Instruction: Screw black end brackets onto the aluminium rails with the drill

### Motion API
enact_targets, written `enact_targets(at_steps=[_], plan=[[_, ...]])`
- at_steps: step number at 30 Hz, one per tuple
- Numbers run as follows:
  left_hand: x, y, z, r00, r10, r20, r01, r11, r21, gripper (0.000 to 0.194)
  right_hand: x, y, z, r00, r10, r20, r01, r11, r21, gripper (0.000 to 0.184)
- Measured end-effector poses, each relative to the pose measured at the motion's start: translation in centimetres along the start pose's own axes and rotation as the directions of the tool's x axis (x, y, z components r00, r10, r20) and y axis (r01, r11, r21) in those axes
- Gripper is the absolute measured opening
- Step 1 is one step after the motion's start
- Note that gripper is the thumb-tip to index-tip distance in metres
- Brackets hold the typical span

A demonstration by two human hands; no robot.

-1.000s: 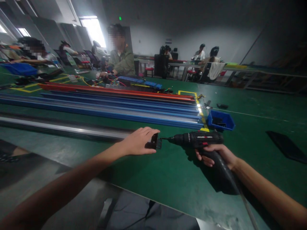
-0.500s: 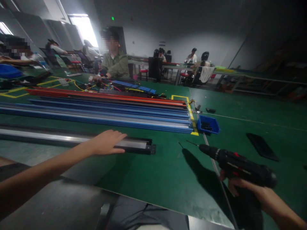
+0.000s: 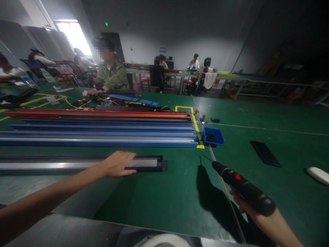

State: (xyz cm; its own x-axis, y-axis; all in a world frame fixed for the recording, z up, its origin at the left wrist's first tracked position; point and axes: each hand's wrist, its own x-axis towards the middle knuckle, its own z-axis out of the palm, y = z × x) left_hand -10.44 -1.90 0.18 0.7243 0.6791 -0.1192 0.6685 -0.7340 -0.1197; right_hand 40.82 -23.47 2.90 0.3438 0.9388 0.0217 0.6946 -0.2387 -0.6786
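Note:
My left hand (image 3: 117,164) lies flat, fingers stretched out, on top of a long black and silver rail (image 3: 144,163) that runs across the green table (image 3: 167,195) from the left. The rail ends in a black end bracket (image 3: 163,166) just right of my fingers. My right hand (image 3: 246,206) grips a black cordless drill (image 3: 243,188) with a red button, held low at the right, its thin bit pointing up and left, well away from the rail's end.
A stack of blue and red rails (image 3: 102,128) lies behind. A small blue bin (image 3: 213,136) sits at their right end by yellow tape. A black flat piece (image 3: 264,153) and a white object (image 3: 318,175) lie right. Other people sit at far tables.
The drill has pulled back from the rail's end bracket to the right and down. My left hand slid left along the rail and now rests flat on it.

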Motion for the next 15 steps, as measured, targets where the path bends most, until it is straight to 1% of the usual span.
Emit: enact_targets(at_steps=[2,4,6,7,8,9,12,13,15], plan=[[0.8,0.5,-0.2,1.0,0.017,-0.007,-0.017,1.0,-0.009,0.072,0.4,-0.3,0.2,0.999,0.042,0.003,-0.042,0.999,0.014,0.035],[1.6,1.0,-0.3,0.999,0.032,-0.015,-0.033,0.999,-0.018,0.072,1.0,-0.2,0.2,0.997,0.07,0.015,-0.07,0.997,0.024,0.037],[2.2,1.7,-0.5,0.999,0.042,-0.02,-0.042,0.999,-0.028,0.072,1.7,0.2,0.1,0.997,0.055,0.054,-0.055,0.998,0.009,0.037],[2.5,2.0,-0.7,0.999,0.048,-0.017,-0.049,0.998,-0.032,0.072,1.9,0.4,0.1,0.996,0.034,0.083,-0.033,0.999,-0.018,0.035],[2.9,2.4,-0.8,0.998,0.053,-0.014,-0.054,0.998,-0.034,0.073,2.2,0.6,0.0,0.996,0.004,0.085,0.001,0.998,-0.058,0.034],[3.2,2.7,-1.0,0.998,0.056,-0.012,-0.056,0.998,-0.033,0.074,2.4,0.8,-0.1,0.994,-0.043,0.097,0.051,0.995,-0.083,0.031],[4.3,3.7,-1.5,0.998,0.061,-0.005,-0.061,0.997,-0.042,0.073,3.0,1.0,0.0,0.963,-0.198,0.184,0.222,0.968,-0.12,0.02],[4.7,4.0,-1.7,0.998,0.065,-0.009,-0.066,0.997,-0.044,0.072,3.2,1.0,0.1,0.95,-0.229,0.214,0.261,0.956,-0.133,0.022],[5.4,4.6,-1.9,0.997,0.079,-0.018,-0.079,0.996,-0.05,0.071,3.6,1.0,0.5,0.938,-0.244,0.246,0.294,0.936,-0.191,0.033]])
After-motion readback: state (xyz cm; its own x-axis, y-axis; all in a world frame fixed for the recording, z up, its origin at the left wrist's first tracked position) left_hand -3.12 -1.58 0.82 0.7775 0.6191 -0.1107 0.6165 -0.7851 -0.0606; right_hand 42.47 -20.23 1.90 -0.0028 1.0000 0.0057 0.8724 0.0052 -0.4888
